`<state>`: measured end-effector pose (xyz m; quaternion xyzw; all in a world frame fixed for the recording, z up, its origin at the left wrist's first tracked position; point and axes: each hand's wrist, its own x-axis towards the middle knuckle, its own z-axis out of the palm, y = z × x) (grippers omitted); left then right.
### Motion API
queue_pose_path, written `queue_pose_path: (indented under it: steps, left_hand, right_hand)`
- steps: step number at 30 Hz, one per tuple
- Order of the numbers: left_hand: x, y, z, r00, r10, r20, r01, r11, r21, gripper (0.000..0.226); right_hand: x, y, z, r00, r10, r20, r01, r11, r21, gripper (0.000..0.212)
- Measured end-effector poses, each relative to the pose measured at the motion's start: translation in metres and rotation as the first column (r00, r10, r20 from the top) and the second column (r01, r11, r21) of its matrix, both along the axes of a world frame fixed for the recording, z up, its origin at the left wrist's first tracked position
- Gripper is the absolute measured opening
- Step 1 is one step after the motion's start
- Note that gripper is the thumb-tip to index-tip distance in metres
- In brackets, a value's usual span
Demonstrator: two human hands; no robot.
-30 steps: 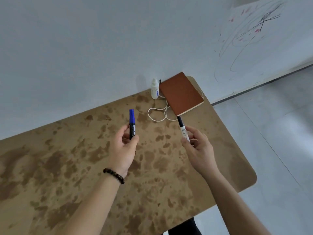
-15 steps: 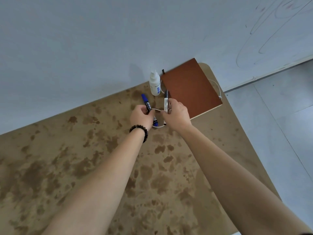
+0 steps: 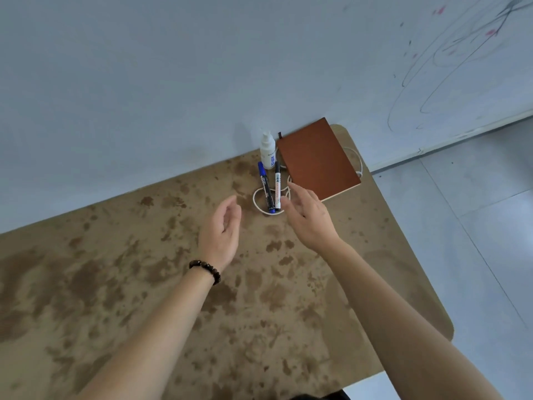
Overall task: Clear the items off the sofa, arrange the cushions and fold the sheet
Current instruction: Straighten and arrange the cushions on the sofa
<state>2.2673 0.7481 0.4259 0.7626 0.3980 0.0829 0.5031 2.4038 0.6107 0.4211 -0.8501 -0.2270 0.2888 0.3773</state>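
Observation:
A blue marker [image 3: 266, 187] and a white marker with a black cap [image 3: 277, 186] lie side by side on the brown mottled table [image 3: 144, 284], across a loop of white cable [image 3: 256, 202]. Behind them a small white bottle [image 3: 267, 151] stands by the wall, with a brown notebook [image 3: 317, 158] lying to its right. My left hand [image 3: 222, 229], with a bead bracelet at the wrist, hovers empty a little in front and left of the markers. My right hand [image 3: 307, 217] is spread, empty, just right of them. No sofa, cushion or sheet is in view.
The table stands against a pale grey wall [image 3: 173, 82]. Its right edge and rounded corners border a light tiled floor [image 3: 476, 241]. A white sheet with scribbles [image 3: 461, 53] leans on the wall at the upper right.
Both hands let go of the markers, which now lie on the cable loop by the bottle. The hands have drawn back toward me and opened.

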Motion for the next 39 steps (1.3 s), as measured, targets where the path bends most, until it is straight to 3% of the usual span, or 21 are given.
queue_pose_path:
  steps: [3,7,12,16,21,25,29,34,39]
  left_hand:
    - [-0.071,-0.019,0.046,0.997,0.049,0.055,-0.051,0.998,0.032,0.045]
    - [-0.164,-0.049,0.08,0.975,0.161,0.155,-0.168,0.985,0.034,0.04]
    - [-0.252,-0.088,0.086,0.88,0.397,0.262,-0.395,0.917,-0.063,0.047]
    - [-0.284,-0.103,0.102,0.796,0.524,0.302,-0.524,0.847,-0.088,0.033]
    - [-0.318,-0.135,0.133,0.691,0.62,0.372,-0.668,0.744,0.001,0.029]
    - [-0.346,-0.201,0.142,0.535,0.759,0.37,-0.832,0.548,0.08,0.026]
    - [-0.385,-0.29,0.14,0.382,0.875,0.298,-0.924,0.35,0.155,0.025]
    - [-0.459,-0.418,0.152,0.065,0.969,0.24,-0.975,0.01,0.222,0.03]
    - [-0.526,-0.545,0.164,-0.327,0.894,0.308,-0.895,-0.397,0.202,0.029]
  right_hand:
    - [-0.039,-0.034,0.032,0.999,-0.043,-0.009,0.044,0.993,0.107,0.049]
    - [-0.101,-0.088,0.076,0.989,-0.141,0.053,0.123,0.958,0.26,0.037]
    - [-0.161,-0.146,0.103,0.97,-0.221,0.098,0.187,0.943,0.274,0.035]
    - [-0.17,-0.154,0.12,0.98,-0.148,0.131,0.101,0.945,0.31,0.036]
    - [-0.172,-0.139,0.137,0.987,0.077,0.139,-0.125,0.914,0.386,0.042]
    - [-0.195,-0.132,0.132,0.933,0.346,0.099,-0.356,0.851,0.387,0.031]
    - [-0.247,-0.14,0.108,0.801,0.599,0.02,-0.563,0.74,0.368,0.028]
    - [-0.354,-0.153,0.102,0.478,0.871,-0.108,-0.786,0.48,0.39,0.017]
    - [-0.481,-0.183,0.129,0.125,0.992,0.003,-0.897,0.112,0.427,0.032]
